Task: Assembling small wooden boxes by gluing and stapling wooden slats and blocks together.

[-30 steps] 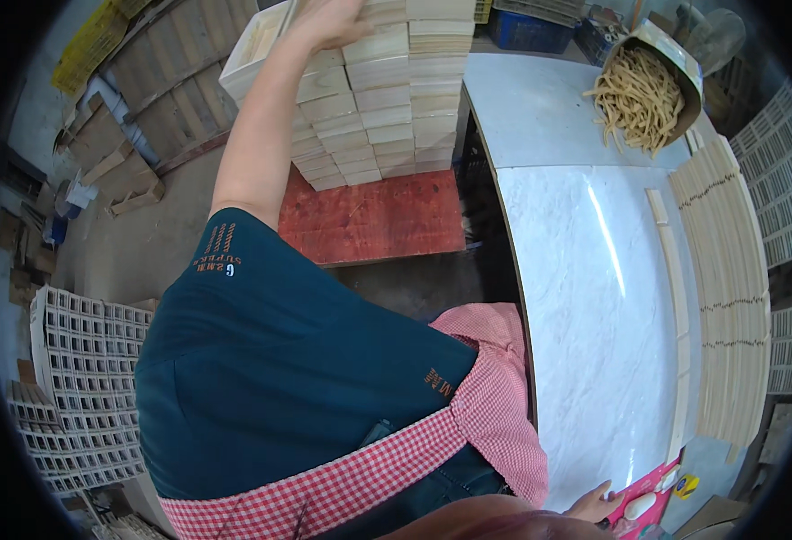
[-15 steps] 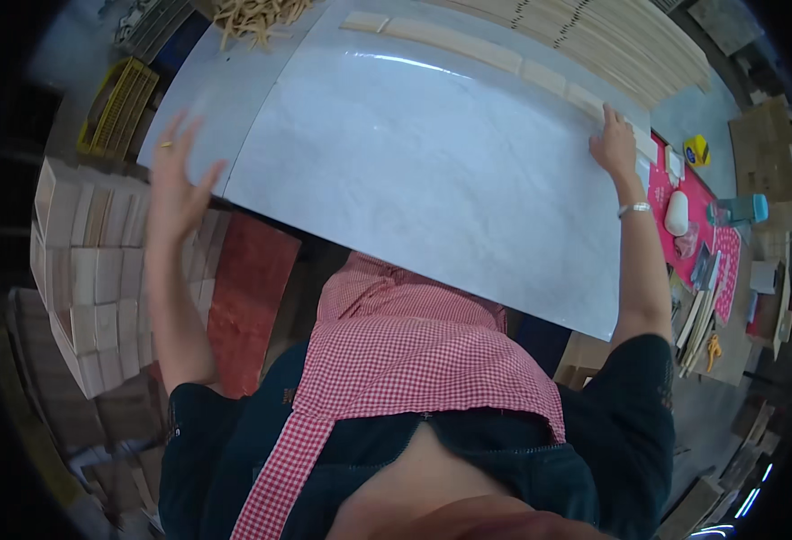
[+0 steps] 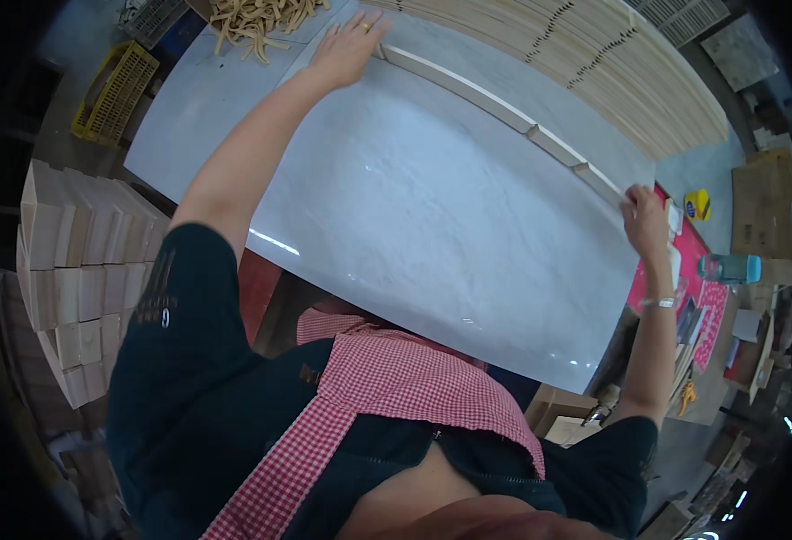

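Note:
A long, pale wooden strip [image 3: 468, 92], divided crosswise into sections by notches, stands on edge across the white marbled tabletop [image 3: 450, 207]. My left hand [image 3: 346, 54] is at its far left end, with the fingers curled about that end. At the opposite end, my right hand [image 3: 645, 220] pinches the strip between thumb and fingers. Behind the strip lies a broad row of similar notched wooden strips [image 3: 612, 67], packed side by side.
Tan offcuts [image 3: 265, 20] are heaped at the far left. Stacked wooden frames [image 3: 81, 279] and a yellow crate [image 3: 112, 94] stand on the left. On the right are a pink mat [image 3: 697, 243], a yellow tape measure [image 3: 697, 205], a teal-lidded jar [image 3: 729, 268] and orange-handled scissors [image 3: 687, 396].
My left hand has gone from the table's left edge to the strip's far left end. The strip, flat before, now stands on edge and nearer me. My right hand has shifted slightly right and nearer.

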Demonstrator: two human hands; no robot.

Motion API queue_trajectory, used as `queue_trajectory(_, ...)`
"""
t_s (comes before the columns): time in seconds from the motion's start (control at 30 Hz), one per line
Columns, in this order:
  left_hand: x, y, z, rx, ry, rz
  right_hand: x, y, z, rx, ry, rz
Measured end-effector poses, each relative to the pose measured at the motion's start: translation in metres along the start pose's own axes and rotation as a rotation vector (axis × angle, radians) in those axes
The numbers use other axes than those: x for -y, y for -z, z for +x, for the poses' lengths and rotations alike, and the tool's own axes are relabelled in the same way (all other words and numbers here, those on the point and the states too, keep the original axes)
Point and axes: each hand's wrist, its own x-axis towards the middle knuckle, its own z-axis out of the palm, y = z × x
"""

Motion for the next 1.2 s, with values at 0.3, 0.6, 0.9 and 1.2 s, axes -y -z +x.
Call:
queue_trajectory(0.3, -0.03, 0.056, -0.004, 0.675, -0.089, 0.071, 0.054, 0.005, -0.087, -0.02, -0.278, -0.049)
queue_trajectory(0.6, -0.067, 0.062, -0.133, 0.368, -0.126, -0.523, 0.138, -0.014, -0.11, 0.018, -0.184, 0.617)
queue_trajectory(0.9, -0.144, 0.068, -0.15, 0.489, 0.477, -1.222, 0.225, -0.013, -0.102, -0.125, 0.374, 0.242)
queue_trajectory(1.2, -0.161, 0.023, -0.151, 0.336, 0.461, -1.181, 0.239, -0.055, -0.093, -0.142, 0.264, 0.32)
